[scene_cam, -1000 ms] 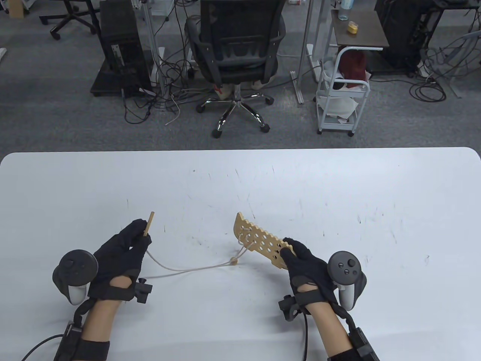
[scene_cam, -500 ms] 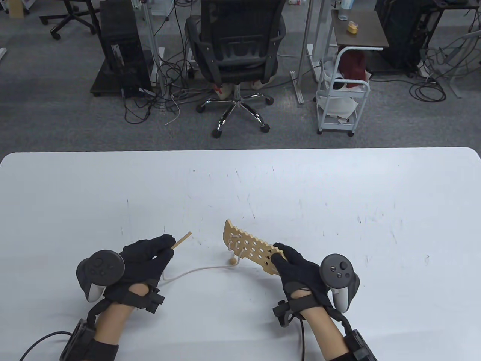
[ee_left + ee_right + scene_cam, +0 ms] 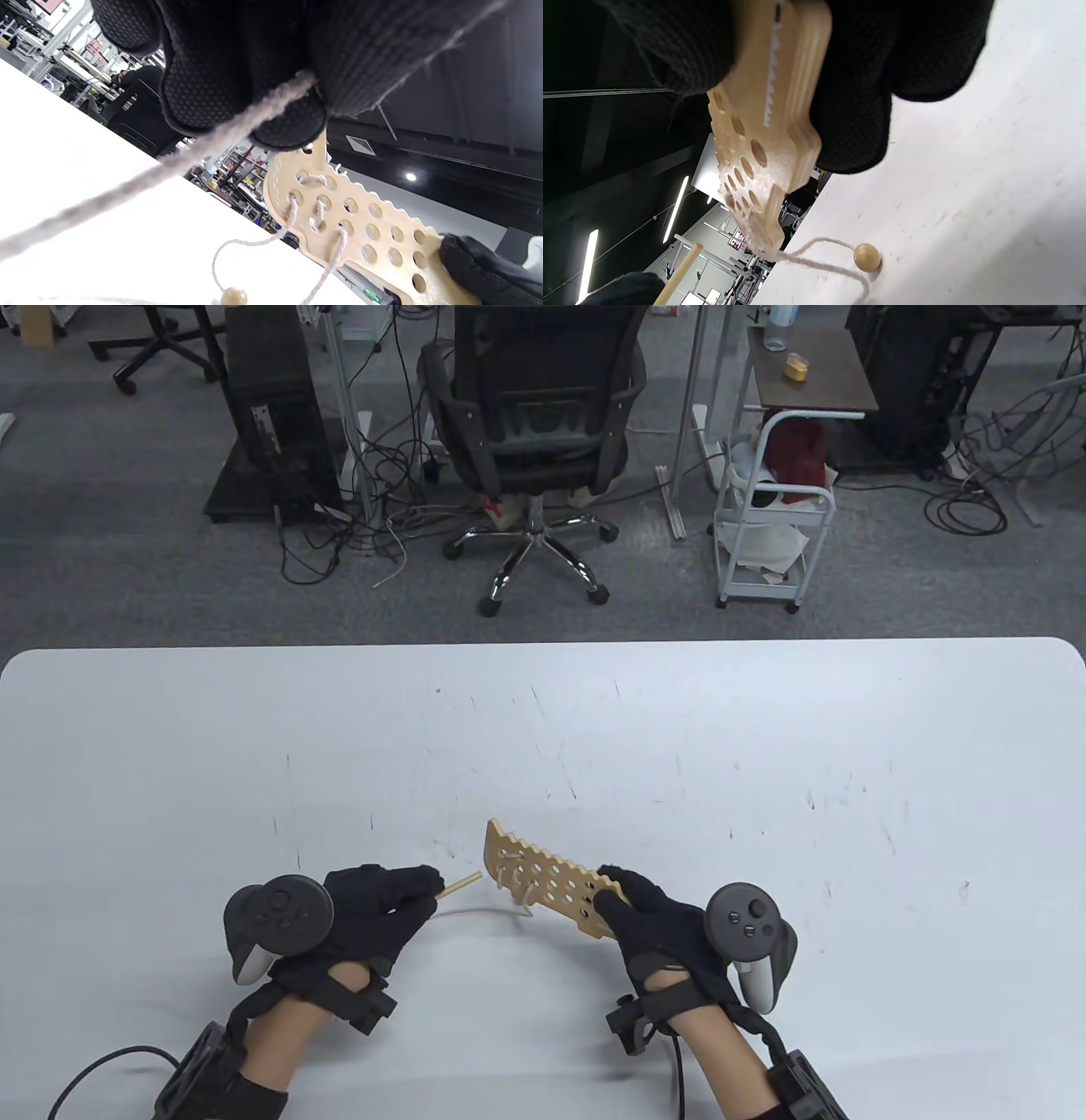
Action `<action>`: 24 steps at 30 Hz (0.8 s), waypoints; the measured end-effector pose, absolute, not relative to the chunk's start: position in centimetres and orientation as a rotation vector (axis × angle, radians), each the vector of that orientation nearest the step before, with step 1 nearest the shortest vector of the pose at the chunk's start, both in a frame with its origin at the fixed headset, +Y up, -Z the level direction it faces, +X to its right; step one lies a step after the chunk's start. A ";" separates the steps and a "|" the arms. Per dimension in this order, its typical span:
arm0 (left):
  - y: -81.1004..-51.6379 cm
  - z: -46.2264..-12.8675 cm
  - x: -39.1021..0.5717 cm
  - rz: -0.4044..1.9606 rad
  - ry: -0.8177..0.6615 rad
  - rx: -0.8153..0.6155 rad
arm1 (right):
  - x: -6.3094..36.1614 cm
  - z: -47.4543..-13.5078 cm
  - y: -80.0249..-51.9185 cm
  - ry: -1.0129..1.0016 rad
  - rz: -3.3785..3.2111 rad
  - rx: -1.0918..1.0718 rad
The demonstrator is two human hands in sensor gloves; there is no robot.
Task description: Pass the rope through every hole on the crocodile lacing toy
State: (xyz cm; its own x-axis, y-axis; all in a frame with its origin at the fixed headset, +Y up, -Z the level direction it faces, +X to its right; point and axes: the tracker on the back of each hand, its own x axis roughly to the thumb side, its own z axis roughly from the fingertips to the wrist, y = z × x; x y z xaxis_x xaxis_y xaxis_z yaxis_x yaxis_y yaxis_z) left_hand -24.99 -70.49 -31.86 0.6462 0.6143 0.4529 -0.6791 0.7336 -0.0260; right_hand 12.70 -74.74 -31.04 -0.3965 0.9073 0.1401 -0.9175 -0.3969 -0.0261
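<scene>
A wooden crocodile lacing toy is held tilted above the white surface, gripped at its near end by the curled fingers of the right hand. Just left of the toy, a wooden needle is pinched in the curled fingertips of the left hand, its tip aimed at the toy's far end. From the needle a rope trails down; only the few holes at the toy's far end are laced, and a stopper bead lies on the surface below the toy. An already laced hole could be entered by mistake, since the needle tip is close to them. The slack rope could be snagged on the toy's toothed edge.
</scene>
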 end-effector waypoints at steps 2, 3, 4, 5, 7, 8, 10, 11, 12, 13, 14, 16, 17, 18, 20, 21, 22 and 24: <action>-70.6 -31.7 -24.6 0.735 -0.471 0.145 | 12.5 -31.0 -74.7 -0.112 1.982 0.133; -70.6 -31.7 -24.4 0.734 -0.478 0.141 | 12.4 -30.9 -74.7 -0.108 1.984 0.139; -70.7 -31.6 -24.3 0.735 -0.483 0.139 | 12.4 -30.9 -74.6 -0.108 1.984 0.141; -70.7 -31.6 -24.1 0.741 -0.491 0.134 | 12.3 -30.8 -74.6 -0.107 1.984 0.146; -70.6 -31.4 -23.8 0.759 -0.503 0.127 | 12.1 -30.8 -74.5 -0.103 1.984 0.155; -70.6 -31.4 -23.7 0.768 -0.509 0.123 | 12.0 -30.7 -74.5 -0.103 1.982 0.169; -70.6 -31.3 -23.6 0.784 -0.516 0.121 | 11.8 -30.6 -74.5 -0.100 1.982 0.184; -70.7 -31.3 -23.5 0.795 -0.519 0.114 | 11.7 -30.6 -74.4 -0.097 1.985 0.190; -70.7 -31.3 -23.4 0.799 -0.521 0.109 | 11.6 -30.5 -74.4 -0.095 1.985 0.193; -70.7 -31.3 -23.4 0.799 -0.523 0.105 | 11.5 -30.5 -74.4 -0.091 1.984 0.201; -70.8 -31.3 -23.3 0.789 -0.523 0.103 | 11.4 -30.5 -74.4 -0.087 1.983 0.206; -70.8 -31.2 -23.1 0.769 -0.525 0.104 | 11.3 -30.4 -74.4 -0.084 1.985 0.213; -70.8 -31.2 -23.0 0.764 -0.525 0.106 | 11.2 -30.4 -74.4 -0.082 1.987 0.217; -70.9 -31.2 -23.0 0.763 -0.524 0.106 | 11.2 -30.4 -74.4 -0.079 1.987 0.219; -70.9 -31.2 -23.0 0.763 -0.523 0.108 | 11.0 -30.3 -74.4 -0.076 1.986 0.226; -70.9 -31.2 -22.9 0.765 -0.523 0.106 | 11.0 -30.3 -74.4 -0.077 1.990 0.229; -70.9 -31.2 -22.9 0.767 -0.522 0.106 | 11.0 -30.3 -74.4 -0.076 1.990 0.231; -70.9 -31.1 -22.9 0.762 -0.519 0.113 | 10.9 -30.3 -74.4 -0.075 1.987 0.234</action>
State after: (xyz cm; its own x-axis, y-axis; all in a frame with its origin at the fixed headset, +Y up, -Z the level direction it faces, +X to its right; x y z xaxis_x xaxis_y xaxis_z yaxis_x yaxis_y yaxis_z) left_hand -22.92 -70.90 -31.12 0.6045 0.6298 0.4877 -0.6844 0.7239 -0.0866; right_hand 10.92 -74.41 -30.29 -0.3983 0.8956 0.1983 -0.9079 -0.4157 0.0538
